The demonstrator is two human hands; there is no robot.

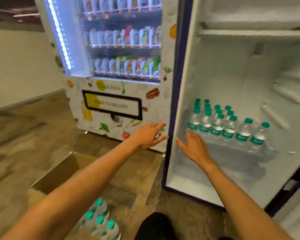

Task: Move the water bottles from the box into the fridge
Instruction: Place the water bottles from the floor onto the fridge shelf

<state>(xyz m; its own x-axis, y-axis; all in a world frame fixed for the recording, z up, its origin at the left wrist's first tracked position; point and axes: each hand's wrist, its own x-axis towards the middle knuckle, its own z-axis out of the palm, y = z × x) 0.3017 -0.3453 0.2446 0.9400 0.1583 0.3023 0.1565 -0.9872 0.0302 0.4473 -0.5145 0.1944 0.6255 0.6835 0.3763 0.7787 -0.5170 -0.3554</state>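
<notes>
Left hand [148,134] and right hand [195,147] are hovering, fingers [180,142] spread wide, empty, while clear green-capped plastic water bottles [100,220] are sitting below them in a brown cardboard box [59,172], probably light, slippery, best gripped mid-body

Left forearm [93,174] and right forearm [237,196] bare, stretched forward, left hand [148,135] palm down, fingers straight, slightly spread, just outside the fridge [232,75] left edge, right hand [195,146] flat, fingers splayed, just inside that edge, both holding nothing, hands near, not touching
</notes>
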